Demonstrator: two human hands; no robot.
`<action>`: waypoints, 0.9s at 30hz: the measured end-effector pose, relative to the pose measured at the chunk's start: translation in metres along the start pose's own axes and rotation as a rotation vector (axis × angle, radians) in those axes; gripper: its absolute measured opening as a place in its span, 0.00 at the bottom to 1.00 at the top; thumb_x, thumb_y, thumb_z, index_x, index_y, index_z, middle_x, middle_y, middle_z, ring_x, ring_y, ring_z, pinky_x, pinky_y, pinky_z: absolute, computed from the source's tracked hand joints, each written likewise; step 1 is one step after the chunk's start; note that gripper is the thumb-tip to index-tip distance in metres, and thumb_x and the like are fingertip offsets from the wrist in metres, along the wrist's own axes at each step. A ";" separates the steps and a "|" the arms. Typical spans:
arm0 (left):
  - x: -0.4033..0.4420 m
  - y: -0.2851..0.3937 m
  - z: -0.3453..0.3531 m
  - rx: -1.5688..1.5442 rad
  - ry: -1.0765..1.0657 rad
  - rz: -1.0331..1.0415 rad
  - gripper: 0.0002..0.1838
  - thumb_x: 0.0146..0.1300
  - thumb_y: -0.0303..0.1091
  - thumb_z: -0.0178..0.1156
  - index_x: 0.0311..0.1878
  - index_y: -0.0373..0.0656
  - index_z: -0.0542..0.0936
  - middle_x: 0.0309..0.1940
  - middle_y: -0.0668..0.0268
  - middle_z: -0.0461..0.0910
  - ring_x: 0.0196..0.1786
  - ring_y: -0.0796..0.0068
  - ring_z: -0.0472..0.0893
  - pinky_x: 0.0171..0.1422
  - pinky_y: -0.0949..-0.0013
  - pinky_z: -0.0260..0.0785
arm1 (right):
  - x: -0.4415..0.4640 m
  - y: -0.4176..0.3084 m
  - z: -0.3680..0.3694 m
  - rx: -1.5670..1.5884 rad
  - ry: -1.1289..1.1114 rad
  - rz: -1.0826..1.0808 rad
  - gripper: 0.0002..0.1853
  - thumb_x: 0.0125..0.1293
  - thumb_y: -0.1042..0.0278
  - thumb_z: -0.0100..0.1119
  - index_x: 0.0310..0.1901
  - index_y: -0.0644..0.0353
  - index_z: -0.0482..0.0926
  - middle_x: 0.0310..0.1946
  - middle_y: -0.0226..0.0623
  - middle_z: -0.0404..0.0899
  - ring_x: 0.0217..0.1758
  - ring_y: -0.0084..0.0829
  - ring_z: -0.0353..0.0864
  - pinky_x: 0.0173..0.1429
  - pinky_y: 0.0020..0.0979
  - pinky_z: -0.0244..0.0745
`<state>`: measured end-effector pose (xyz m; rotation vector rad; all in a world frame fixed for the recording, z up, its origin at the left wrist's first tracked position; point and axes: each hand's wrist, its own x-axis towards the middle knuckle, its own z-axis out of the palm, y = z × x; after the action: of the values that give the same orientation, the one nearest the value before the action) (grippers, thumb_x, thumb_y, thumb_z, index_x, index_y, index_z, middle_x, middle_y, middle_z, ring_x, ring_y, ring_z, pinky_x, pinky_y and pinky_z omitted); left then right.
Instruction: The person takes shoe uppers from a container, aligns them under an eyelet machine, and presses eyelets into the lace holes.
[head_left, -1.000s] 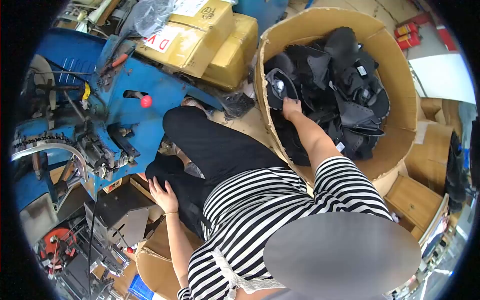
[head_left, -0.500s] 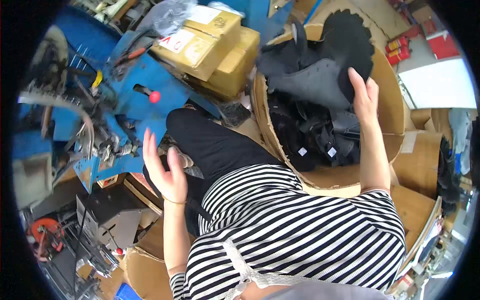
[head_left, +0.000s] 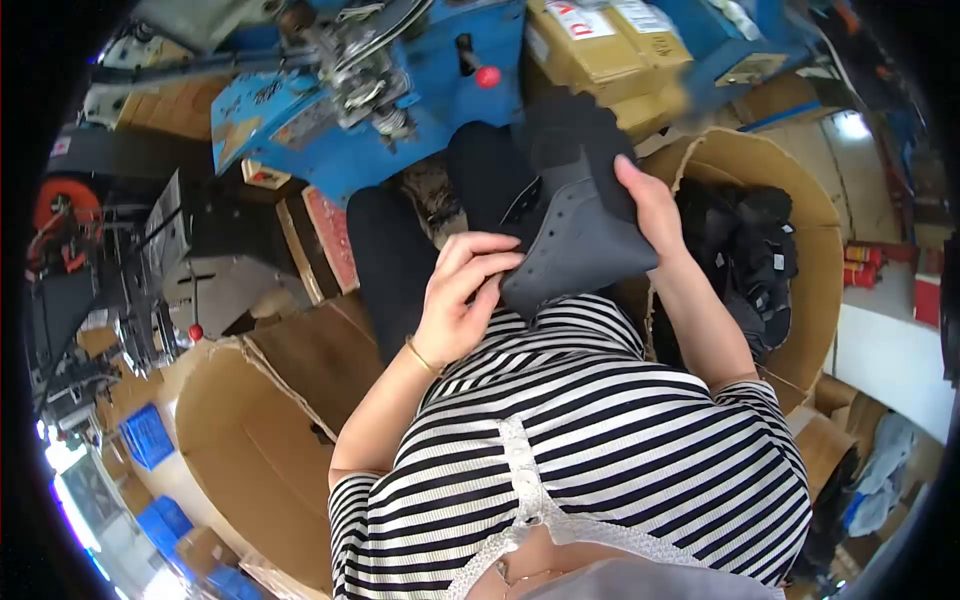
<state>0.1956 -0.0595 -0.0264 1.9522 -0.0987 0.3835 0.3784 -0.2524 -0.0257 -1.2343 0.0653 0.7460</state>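
Note:
A dark grey and black boot (head_left: 578, 235) with eyelet holes and a chunky, notched sole is held over my lap. My right hand (head_left: 652, 212) grips it along the sole side, thumb up and the other fingers hidden behind. At the opposite side, my left hand (head_left: 463, 298) has its fingers bent around the edge of the upper near the eyelets, closed on it. Part of the boot's opening faces my left hand.
To the right stands a large cardboard box (head_left: 815, 250) holding several dark boots or uppers (head_left: 745, 255). Another open cardboard box (head_left: 235, 420) is at the left. Ahead is a blue machine (head_left: 440, 110) with a red-knobbed lever (head_left: 487, 77), beside stacked cartons (head_left: 610, 55).
My right hand has brought the boot from above the right-hand box to my lap. My left hand, open and apart before, has come over and taken hold of its edge. The view has turned left.

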 end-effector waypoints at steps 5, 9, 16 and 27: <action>-0.014 -0.029 0.011 -0.941 0.019 -0.290 0.20 0.63 0.35 0.59 0.56 0.36 0.79 0.64 0.60 0.66 0.66 0.67 0.66 0.72 0.62 0.54 | 0.011 0.015 0.009 0.307 -0.015 0.102 0.21 0.72 0.56 0.55 0.53 0.69 0.77 0.45 0.41 0.83 0.44 0.33 0.83 0.50 0.32 0.79; -0.019 -0.044 0.022 -0.563 -0.034 -0.262 0.23 0.54 0.30 0.70 0.54 0.35 0.80 0.67 0.63 0.65 0.69 0.67 0.64 0.72 0.63 0.57 | 0.020 0.025 0.008 0.426 0.067 0.111 0.22 0.72 0.56 0.54 0.57 0.66 0.74 0.50 0.43 0.81 0.49 0.37 0.82 0.55 0.35 0.78; -0.001 -0.019 0.003 0.126 0.197 0.113 0.16 0.50 0.29 0.67 0.42 0.31 0.81 0.58 0.51 0.76 0.65 0.50 0.72 0.74 0.45 0.51 | 0.012 0.022 0.016 0.501 -0.146 0.169 0.25 0.72 0.54 0.52 0.62 0.64 0.70 0.56 0.41 0.77 0.55 0.37 0.79 0.61 0.36 0.74; 0.008 0.012 -0.047 0.514 0.232 0.121 0.18 0.50 0.31 0.66 0.45 0.33 0.81 0.51 0.58 0.80 0.58 0.58 0.76 0.64 0.54 0.61 | 0.016 0.026 0.064 0.183 -0.225 0.357 0.21 0.68 0.60 0.59 0.57 0.63 0.74 0.53 0.40 0.79 0.52 0.33 0.80 0.57 0.37 0.77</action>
<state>0.1897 -0.0211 0.0028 2.3945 0.0371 0.7721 0.3545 -0.1853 -0.0315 -0.9682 0.1689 1.1597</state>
